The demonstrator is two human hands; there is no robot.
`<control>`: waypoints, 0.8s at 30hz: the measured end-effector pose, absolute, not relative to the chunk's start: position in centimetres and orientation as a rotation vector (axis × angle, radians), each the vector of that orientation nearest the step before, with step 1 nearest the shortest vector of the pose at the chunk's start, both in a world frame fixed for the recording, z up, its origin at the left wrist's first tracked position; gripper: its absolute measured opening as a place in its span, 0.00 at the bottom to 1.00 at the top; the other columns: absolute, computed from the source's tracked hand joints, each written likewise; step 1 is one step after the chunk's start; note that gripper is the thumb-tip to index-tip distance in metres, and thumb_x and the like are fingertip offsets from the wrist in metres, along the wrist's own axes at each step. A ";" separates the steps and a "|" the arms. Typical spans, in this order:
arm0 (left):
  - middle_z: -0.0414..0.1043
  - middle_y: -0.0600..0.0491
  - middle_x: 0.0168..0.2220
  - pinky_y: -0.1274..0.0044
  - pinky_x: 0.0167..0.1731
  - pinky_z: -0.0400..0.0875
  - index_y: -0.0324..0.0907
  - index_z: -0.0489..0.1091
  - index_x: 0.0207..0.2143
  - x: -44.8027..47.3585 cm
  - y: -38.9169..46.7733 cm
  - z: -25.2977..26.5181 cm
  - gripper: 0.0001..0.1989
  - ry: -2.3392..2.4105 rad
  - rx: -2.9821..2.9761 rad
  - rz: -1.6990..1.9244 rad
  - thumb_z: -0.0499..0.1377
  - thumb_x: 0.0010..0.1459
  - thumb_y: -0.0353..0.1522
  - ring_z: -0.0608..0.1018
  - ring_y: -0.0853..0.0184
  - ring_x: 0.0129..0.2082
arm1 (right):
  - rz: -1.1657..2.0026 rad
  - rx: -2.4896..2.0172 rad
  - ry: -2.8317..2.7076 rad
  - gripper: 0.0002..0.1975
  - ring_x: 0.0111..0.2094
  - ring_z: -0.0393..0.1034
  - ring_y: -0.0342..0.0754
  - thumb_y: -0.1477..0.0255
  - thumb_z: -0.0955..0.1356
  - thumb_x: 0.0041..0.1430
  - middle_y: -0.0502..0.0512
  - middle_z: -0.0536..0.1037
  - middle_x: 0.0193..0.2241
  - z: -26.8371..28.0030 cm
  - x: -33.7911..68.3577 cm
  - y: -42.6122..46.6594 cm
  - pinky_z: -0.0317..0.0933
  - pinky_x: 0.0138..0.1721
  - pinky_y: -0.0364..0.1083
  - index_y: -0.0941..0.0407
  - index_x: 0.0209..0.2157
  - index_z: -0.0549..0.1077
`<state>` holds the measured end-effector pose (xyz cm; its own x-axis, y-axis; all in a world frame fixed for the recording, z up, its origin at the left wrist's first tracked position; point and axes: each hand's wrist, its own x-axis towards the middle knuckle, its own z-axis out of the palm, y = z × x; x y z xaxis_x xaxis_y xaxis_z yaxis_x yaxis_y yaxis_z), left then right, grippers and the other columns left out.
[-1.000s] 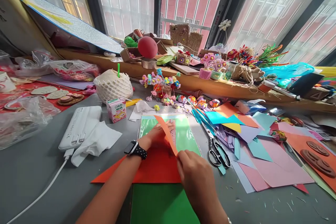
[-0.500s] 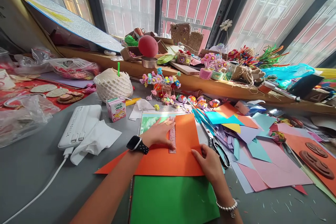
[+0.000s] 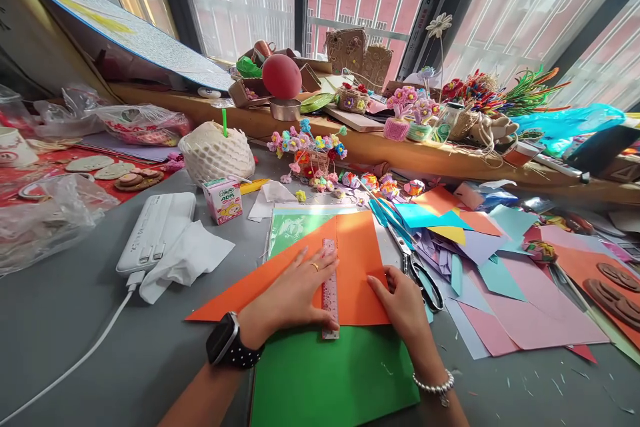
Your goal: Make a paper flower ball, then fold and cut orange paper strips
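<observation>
My left hand (image 3: pixel 295 287) lies flat with fingers outstretched, pressing a clear pink-marked ruler (image 3: pixel 330 293) onto orange paper (image 3: pixel 357 260). The ruler stands lengthwise away from me, its near end past the paper's front edge. A thin line in the paper runs from the far edge toward the ruler; whether it is a crease or a cut I cannot tell. My right hand (image 3: pixel 403 297) pinches the paper's right edge between thumb and fingers. Under the paper are a green sheet (image 3: pixel 325 380) and, farther back, a clear-covered light green piece (image 3: pixel 293 232).
Scissors (image 3: pixel 417 273) lie right of my right hand, beside coloured paper scraps (image 3: pixel 530 300). To the left are a white power bank (image 3: pixel 157 230) with cable, a crumpled tissue (image 3: pixel 190 257) and a small drink carton (image 3: pixel 223 201). Crafted flowers (image 3: pixel 313 153) stand behind.
My left hand and the ruler have slid toward me along the orange paper, so the ruler's near end now passes its front edge. My right hand stays at the right edge.
</observation>
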<state>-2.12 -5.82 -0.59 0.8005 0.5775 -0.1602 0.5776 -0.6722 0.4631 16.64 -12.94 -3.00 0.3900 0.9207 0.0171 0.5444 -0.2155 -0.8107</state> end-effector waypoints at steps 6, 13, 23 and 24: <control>0.39 0.46 0.61 0.64 0.57 0.37 0.42 0.44 0.58 -1.9 -6.1 -0.9 0.48 0.886 2.442 0.054 0.55 0.39 0.54 0.43 0.58 0.60 | 0.646 -1.885 -1.236 0.13 0.29 0.69 0.51 0.64 0.62 0.50 0.58 0.76 0.29 -3.0 16.6 -13.0 0.59 0.27 0.45 0.58 0.31 0.69; 0.45 0.47 0.60 0.65 0.57 0.39 0.44 0.49 0.57 -1.9 -6.3 -0.7 0.46 0.943 2.418 0.082 0.58 0.37 0.52 0.46 0.56 0.59 | 0.758 -1.751 -1.071 0.16 0.31 0.71 0.53 0.61 0.64 0.49 0.60 0.76 0.32 -3.4 16.6 -13.0 0.63 0.28 0.46 0.59 0.33 0.70; 0.44 0.48 0.60 0.65 0.58 0.38 0.41 0.48 0.57 -2.0 -6.1 -1.2 0.49 0.953 2.422 0.083 0.57 0.35 0.54 0.48 0.58 0.59 | 0.649 -1.693 -1.065 0.13 0.30 0.70 0.49 0.62 0.62 0.52 0.56 0.75 0.28 -2.5 15.4 -13.5 0.62 0.29 0.43 0.58 0.30 0.69; 0.43 0.47 0.60 0.65 0.57 0.38 0.40 0.48 0.57 -2.1 -6.1 -1.2 0.50 0.954 2.425 0.080 0.57 0.35 0.54 0.48 0.58 0.59 | 0.613 -1.711 -1.091 0.12 0.29 0.69 0.48 0.62 0.62 0.53 0.55 0.75 0.27 -2.2 15.2 -13.6 0.61 0.28 0.43 0.57 0.29 0.69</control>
<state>-2.06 -6.11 -1.18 0.7493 0.6487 -0.1332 0.6176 -0.6117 0.4943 15.21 -13.58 -2.20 0.4699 0.8787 0.0839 0.3856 -0.1189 -0.9150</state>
